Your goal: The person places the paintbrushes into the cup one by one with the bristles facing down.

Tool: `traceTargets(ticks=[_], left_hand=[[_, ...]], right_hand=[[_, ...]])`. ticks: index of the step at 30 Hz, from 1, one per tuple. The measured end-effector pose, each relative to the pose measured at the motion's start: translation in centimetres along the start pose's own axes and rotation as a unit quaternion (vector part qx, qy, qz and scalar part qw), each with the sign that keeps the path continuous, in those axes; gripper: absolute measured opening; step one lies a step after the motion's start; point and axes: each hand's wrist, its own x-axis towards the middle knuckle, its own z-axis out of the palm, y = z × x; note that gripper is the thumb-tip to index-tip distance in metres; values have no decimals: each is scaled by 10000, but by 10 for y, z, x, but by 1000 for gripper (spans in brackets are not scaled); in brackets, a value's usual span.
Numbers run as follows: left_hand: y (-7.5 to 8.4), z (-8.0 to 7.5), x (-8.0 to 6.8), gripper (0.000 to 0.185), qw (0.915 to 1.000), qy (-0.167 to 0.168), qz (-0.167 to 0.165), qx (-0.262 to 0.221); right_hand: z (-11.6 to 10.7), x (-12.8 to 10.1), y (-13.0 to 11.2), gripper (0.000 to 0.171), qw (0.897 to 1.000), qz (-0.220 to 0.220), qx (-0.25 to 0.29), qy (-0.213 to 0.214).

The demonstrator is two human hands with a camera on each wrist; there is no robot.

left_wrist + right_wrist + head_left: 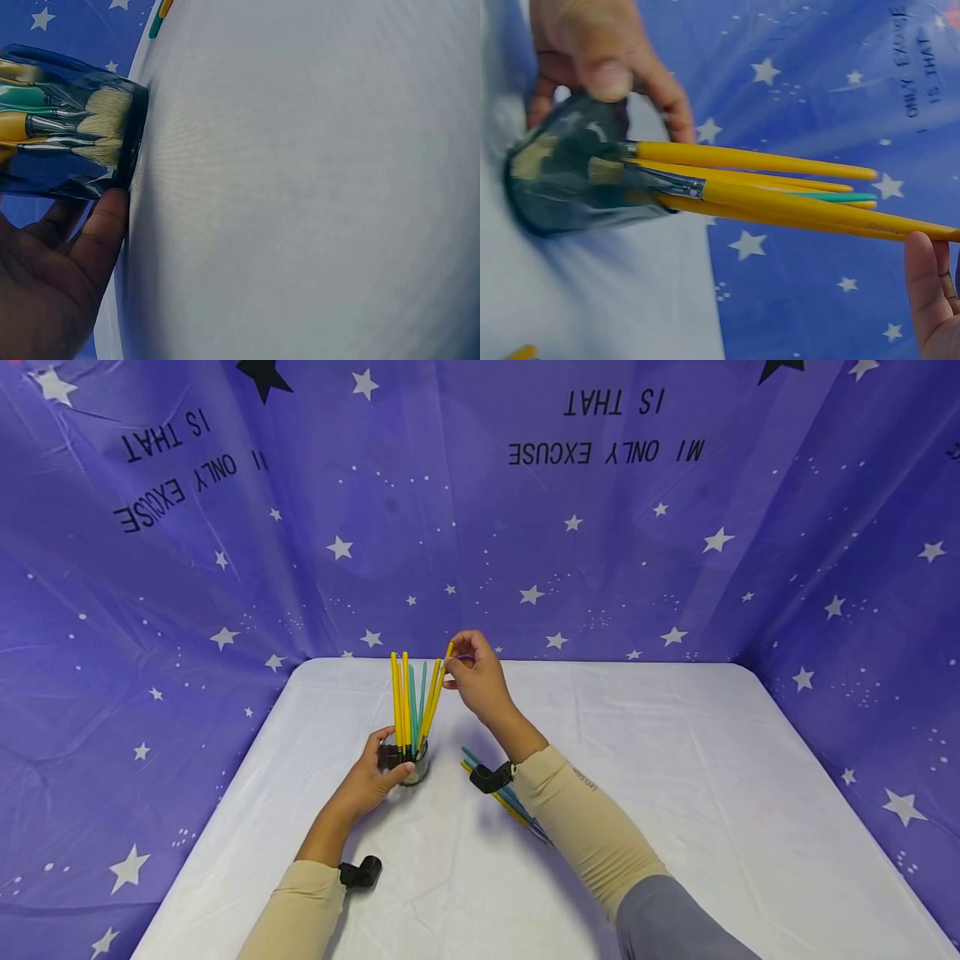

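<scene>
A clear glass [422, 768] stands on the table with several yellow and green paintbrushes in it, bristles down. My left hand [369, 783] grips the glass from the left, thumb at the front and fingers behind. Pale bristles [105, 112] show through its wall near the base in the left wrist view. With thumb and fingertips, my right hand [478, 681] pinches the top end of a yellow paintbrush [795, 206]. That brush leans to the right, its metal ferrule [686, 186] at the mouth of the glass.
More yellow and green paintbrushes [516, 806] lie on the white tabletop [675, 793], partly hidden under the right forearm. A purple star-printed curtain [450, 552] rises behind the table and along both sides.
</scene>
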Motion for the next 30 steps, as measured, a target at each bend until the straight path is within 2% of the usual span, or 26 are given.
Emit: traceTargets(ticks=[4, 7, 15, 20, 24, 30], left_hand=[[0, 0, 0, 82, 10000, 21, -38, 5], [-16, 1, 8, 84, 10000, 65, -32, 9], [-17, 0, 9, 84, 10000, 81, -25, -3], [-17, 2, 9, 83, 9999, 88, -49, 58], [-17, 2, 10, 81, 9999, 101, -46, 20], [-17, 2, 10, 82, 9999, 110, -30, 73]], right_hand=[[8, -4, 10, 21, 9996, 126, -240, -93], [13, -5, 16, 20, 9989, 184, -396, -183], [20, -11, 29, 19, 9951, 279, -806, -492], [15, -12, 32, 24, 9943, 132, -878, -594], [9, -14, 36, 33, 9928, 268, -900, -743], [-5, -20, 49, 28, 9811, 466, -1482, -1150]])
